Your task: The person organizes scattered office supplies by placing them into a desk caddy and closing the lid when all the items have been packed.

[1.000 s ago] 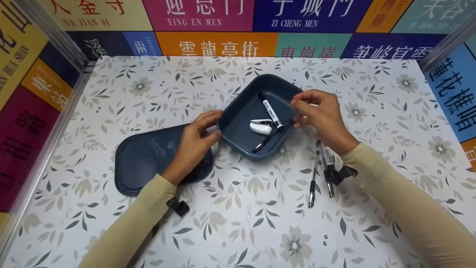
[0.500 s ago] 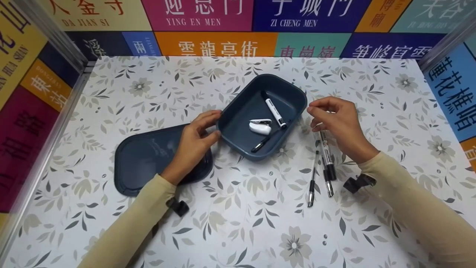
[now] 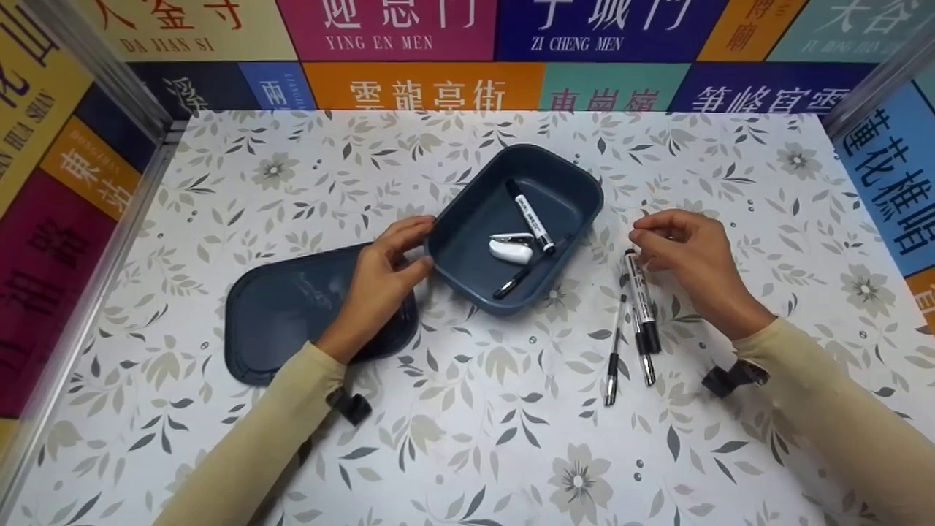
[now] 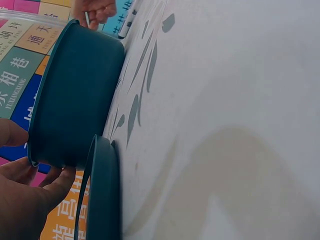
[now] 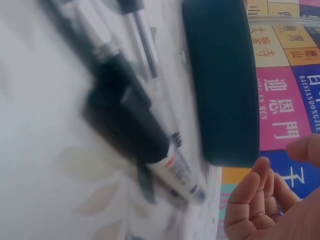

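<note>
A dark blue open box (image 3: 467,285) sits mid-table. My left hand (image 3: 383,281) holds its left corner, thumb and fingers on either side of the rim. Inside lie a black-and-white marker (image 3: 532,217), a small white stapler-like item (image 3: 511,250) and a black pen (image 3: 511,283). Right of the box, my right hand (image 3: 694,263) hovers with loosely bent fingers, holding nothing. Beside its fingertips on the table lies another marker (image 3: 641,292). A black-gripped pen (image 3: 647,365) lies against that marker, partly hidden, and a clear pen (image 3: 612,376) lies just left.
A dark blue lid (image 3: 292,314) lies flat left of the box, partly under my left hand and forearm. The floral tabletop (image 3: 453,467) extends to walls with coloured lettered panels (image 3: 431,91) at the back and sides.
My right hand has moved from the box's right rim rightward and toward me, beside the loose marker. The marker inside the box has shifted slightly. My left hand has stayed at the corner.
</note>
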A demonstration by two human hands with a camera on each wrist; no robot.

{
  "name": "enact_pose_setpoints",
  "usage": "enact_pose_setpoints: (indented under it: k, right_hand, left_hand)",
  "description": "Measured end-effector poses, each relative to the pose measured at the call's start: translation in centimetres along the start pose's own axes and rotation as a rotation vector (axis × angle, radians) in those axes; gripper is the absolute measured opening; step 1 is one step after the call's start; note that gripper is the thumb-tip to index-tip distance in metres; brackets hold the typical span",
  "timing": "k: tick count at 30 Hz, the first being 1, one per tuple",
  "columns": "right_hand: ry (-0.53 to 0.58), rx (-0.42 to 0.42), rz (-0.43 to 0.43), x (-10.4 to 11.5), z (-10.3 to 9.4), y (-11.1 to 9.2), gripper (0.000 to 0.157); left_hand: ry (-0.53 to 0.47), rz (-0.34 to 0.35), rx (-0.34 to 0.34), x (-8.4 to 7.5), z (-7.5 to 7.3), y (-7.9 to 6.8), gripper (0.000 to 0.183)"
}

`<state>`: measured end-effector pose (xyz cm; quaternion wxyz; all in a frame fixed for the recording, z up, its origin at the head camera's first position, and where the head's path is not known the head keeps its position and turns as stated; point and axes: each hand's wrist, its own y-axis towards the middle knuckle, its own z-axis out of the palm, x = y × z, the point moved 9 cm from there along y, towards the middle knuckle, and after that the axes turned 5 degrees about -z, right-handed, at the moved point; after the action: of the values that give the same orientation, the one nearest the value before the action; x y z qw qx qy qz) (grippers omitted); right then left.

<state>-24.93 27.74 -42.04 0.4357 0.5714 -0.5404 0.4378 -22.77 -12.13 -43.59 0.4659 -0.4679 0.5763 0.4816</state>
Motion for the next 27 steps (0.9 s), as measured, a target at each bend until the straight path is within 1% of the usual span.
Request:
enact_pose_setpoints:
  k: [4,7,13,19,27]
  right_hand:
    - [-0.013,-0.004,0.031,-0.8,-0.6,-0.4,0.023]
    - [-0.013,-0.005,0.036,-1.1,-1.0,-0.7,0.027]
    - [-0.1,0.008,0.033,-1.6,-1.4,-1.4,0.034]
    - [-0.128,0.017,0.062,-2.4,-1.9,-1.9,0.036]
    - [-0.139,0.045,0.081,-3.3,-2.1,-2.4,0.038]
  left_hand:
    - [0.007,0.002,0.002,0.0,0.0,-0.1,0.048]
    - [0.004,0.007,-0.002,0.0,0.0,0.0,0.048]
    - [-0.021,0.019,-0.006,0.0,0.0,0.0,0.048]
    - [-0.026,0.03,-0.003,-0.1,0.0,0.0,0.047]
    - [-0.016,0.022,0.0,0.1,0.0,0.0,0.048]
